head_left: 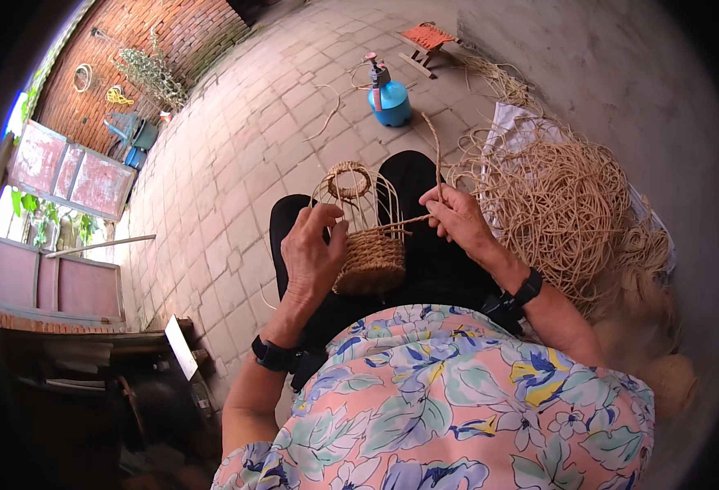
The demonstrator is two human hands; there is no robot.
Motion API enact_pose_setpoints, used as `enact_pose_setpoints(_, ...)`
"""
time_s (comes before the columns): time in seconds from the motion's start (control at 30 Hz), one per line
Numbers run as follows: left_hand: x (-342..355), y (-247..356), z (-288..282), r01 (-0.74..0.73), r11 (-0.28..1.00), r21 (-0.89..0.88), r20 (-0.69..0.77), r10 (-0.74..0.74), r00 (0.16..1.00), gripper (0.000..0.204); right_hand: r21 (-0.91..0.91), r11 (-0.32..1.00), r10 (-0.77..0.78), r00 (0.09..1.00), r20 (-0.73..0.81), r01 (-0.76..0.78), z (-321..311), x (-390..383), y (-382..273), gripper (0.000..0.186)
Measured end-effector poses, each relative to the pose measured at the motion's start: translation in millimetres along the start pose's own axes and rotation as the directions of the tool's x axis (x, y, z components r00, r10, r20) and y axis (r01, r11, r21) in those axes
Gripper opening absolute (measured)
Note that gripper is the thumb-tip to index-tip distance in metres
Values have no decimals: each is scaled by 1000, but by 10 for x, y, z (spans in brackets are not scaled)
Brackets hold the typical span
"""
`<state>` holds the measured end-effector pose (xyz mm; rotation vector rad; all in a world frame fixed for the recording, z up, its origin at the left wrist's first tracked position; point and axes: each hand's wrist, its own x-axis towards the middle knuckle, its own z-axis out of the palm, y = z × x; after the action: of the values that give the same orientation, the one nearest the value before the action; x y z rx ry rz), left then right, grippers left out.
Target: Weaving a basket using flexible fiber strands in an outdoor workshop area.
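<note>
A partly woven basket [372,260] rests in my lap, its lower wall tightly woven in tan cord. Thin upright stakes rise bare above that wall, and a round woven ring [349,180] sits at their far end. My left hand [310,249] is curled against the basket's left side, thumb by the woven edge and fingers bent at the stakes. Off to the right, my right hand [461,219] pinches a twisted tan cord [435,151]. One stretch of it runs taut to the basket; another sticks up beyond my fingers.
A large tangled heap of tan cord [563,212] lies on white cloth to my right. Ahead on the paving stand a blue pump sprayer [390,102] and a low stool with an orange seat [426,37]. A dark cluttered bench [90,384] is at my lower left.
</note>
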<state>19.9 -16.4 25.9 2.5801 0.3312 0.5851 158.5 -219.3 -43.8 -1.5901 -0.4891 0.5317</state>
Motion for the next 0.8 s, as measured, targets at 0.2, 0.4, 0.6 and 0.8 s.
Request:
enact_pose_setpoints(0.2,191,342,174,-232,958,167,325,169,931,13,101,992,-69,997,-18,70,-8,-20,-6,15)
enact_pose_setpoints(0.4,246,354,218,-147,967,208,401,53,915,15,471,881,38,998,41,-53,-122,-10,324,19)
enact_pose_setpoints(0.6,195,326,154,-118,992,40,398,92,913,20,98,919,395,882,-259,-382,-1049,-318,1486,25)
enact_pose_setpoints(0.8,232,190,97,17,999,-45,468,7,884,27,-501,633,169,737,-654,-590,-2165,-1198,3136,20)
